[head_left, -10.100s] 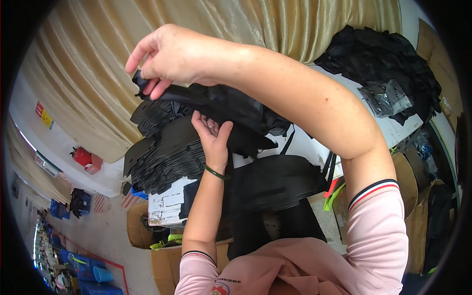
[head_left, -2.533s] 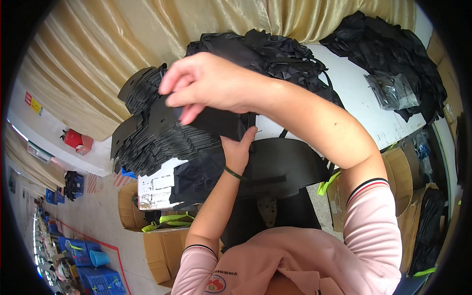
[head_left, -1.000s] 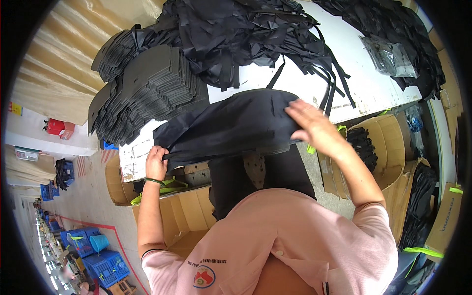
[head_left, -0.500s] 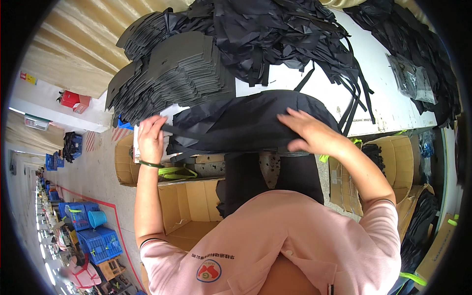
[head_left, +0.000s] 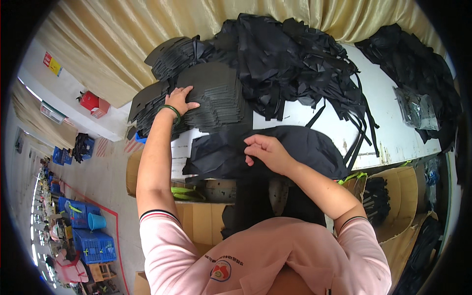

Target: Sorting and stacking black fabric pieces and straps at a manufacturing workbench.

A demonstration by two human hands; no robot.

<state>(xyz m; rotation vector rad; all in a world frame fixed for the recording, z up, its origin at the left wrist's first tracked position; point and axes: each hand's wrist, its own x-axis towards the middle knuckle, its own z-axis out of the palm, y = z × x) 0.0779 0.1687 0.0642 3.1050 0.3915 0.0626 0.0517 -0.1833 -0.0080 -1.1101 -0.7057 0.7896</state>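
Note:
My left hand (head_left: 179, 102) is open, fingers spread on the stacks of dark grey-black panels (head_left: 209, 81) at the back left of the table. A green bangle (head_left: 173, 112) circles its wrist. Before me, along the table's front edge, lies a long black fabric piece (head_left: 305, 147) with a rounded right end. Over its middle is my right hand (head_left: 265, 152), its fingers half curled and the thumb apart, with nothing visible in them. Whether it touches the fabric, I cannot tell.
A heap of black fabric pieces with straps (head_left: 295, 64) covers the back of the white table (head_left: 388, 147). Another dark pile (head_left: 413, 73) and a clear plastic bag (head_left: 415, 110) lie at right. Cardboard boxes (head_left: 400, 196) stand below; blue crates (head_left: 96, 246) sit on the floor at left.
My left hand has let go of the black strap and moved up and away onto the stacked panels. My right hand has shifted left across the fabric, its fingers now curled. The view has tilted upward.

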